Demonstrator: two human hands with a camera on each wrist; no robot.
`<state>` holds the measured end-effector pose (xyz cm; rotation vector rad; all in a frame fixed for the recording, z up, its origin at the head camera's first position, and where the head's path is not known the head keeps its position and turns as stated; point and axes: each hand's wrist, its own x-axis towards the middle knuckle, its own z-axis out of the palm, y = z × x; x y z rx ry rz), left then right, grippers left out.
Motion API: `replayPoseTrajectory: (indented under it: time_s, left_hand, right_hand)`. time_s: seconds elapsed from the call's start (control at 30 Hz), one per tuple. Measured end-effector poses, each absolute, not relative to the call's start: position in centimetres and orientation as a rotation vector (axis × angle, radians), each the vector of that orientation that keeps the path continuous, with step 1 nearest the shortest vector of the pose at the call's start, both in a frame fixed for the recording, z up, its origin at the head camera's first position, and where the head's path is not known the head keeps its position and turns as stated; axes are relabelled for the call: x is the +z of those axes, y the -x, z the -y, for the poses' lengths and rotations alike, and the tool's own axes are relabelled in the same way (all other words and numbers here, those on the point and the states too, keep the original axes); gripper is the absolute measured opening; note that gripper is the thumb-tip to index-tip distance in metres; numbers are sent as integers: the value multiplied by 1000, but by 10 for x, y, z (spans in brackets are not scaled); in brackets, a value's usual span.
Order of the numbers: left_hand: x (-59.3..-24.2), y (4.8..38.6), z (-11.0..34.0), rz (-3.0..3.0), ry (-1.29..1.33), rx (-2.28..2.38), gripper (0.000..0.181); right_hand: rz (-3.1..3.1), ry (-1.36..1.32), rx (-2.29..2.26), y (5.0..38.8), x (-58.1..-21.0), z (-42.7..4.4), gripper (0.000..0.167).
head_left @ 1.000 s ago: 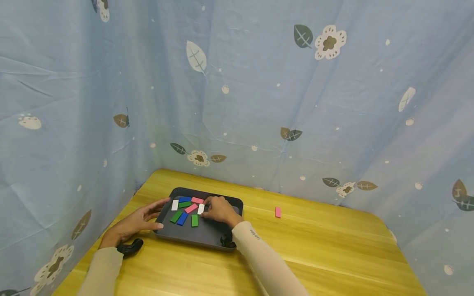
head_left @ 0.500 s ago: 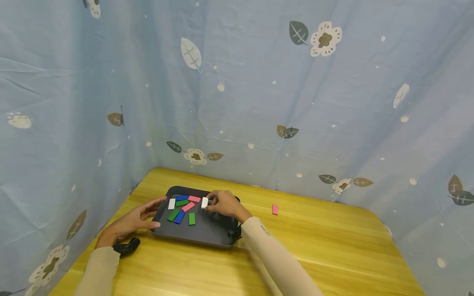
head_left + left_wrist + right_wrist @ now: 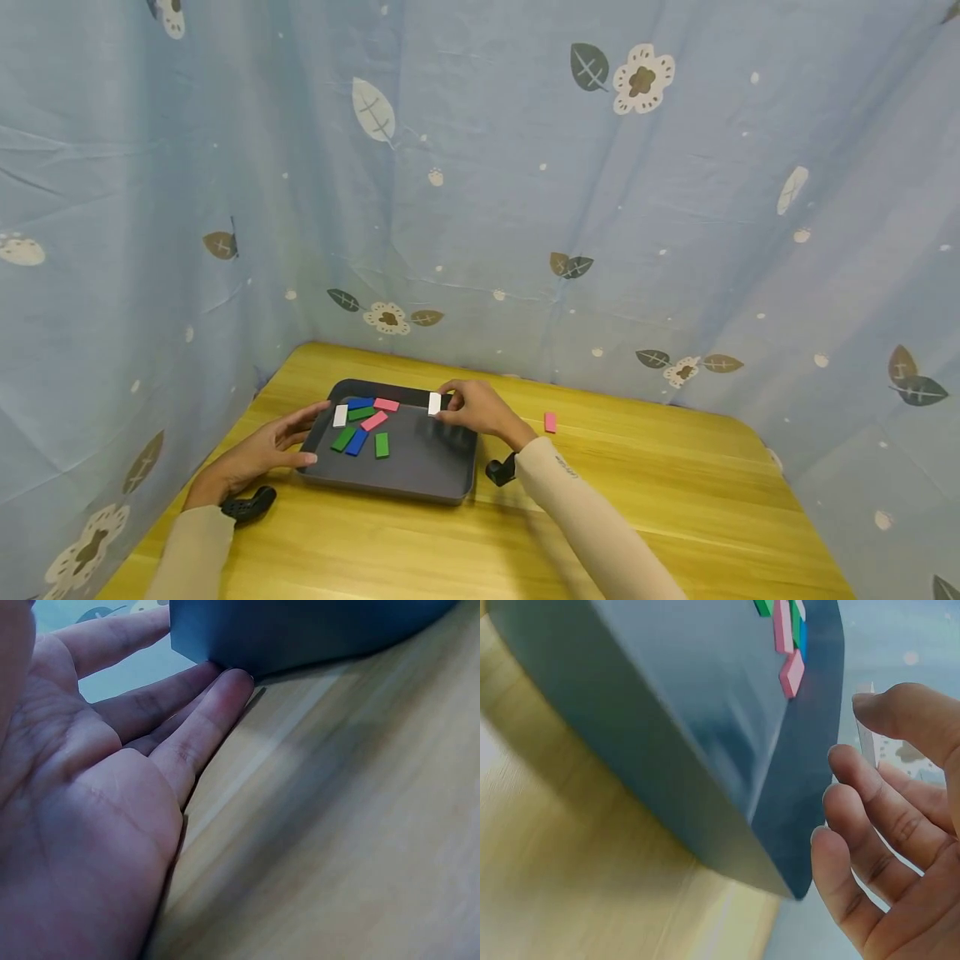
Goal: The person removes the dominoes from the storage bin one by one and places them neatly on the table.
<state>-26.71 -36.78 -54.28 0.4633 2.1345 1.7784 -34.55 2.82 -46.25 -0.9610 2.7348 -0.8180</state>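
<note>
My right hand (image 3: 480,410) pinches a white block (image 3: 434,404) between thumb and fingers, at the far rim of a dark grey tray (image 3: 427,467). In the right wrist view, that white block (image 3: 867,739) stands upright between the thumb and a finger of the right hand (image 3: 900,825), beyond the tray wall (image 3: 787,817). With extended fingers, my left hand (image 3: 258,450) touches the tray's left side, its thumb by the near left corner. The left wrist view has the fingertips of the left hand (image 3: 120,757) against the tray's outer wall (image 3: 285,637).
Several green, blue and pink blocks and another white block (image 3: 341,416) lie in the tray's left part. One pink block (image 3: 551,422) lies on the yellow wooden table (image 3: 615,467) to the right. A patterned blue curtain (image 3: 480,208) hangs behind.
The right hand has lifted the white block from among the others and carried it rightward toward the tray's far rim. The left hand keeps its place at the tray.
</note>
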Motion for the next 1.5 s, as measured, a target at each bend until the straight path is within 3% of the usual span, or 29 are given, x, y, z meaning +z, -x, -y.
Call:
replayPoseTrajectory:
  time_s: [1.5]
  left_hand:
    - [-543,267,366,-2127,-459,1816,86]
  right_hand:
    - [-2726,780,-1052,342,-459,-181,47]
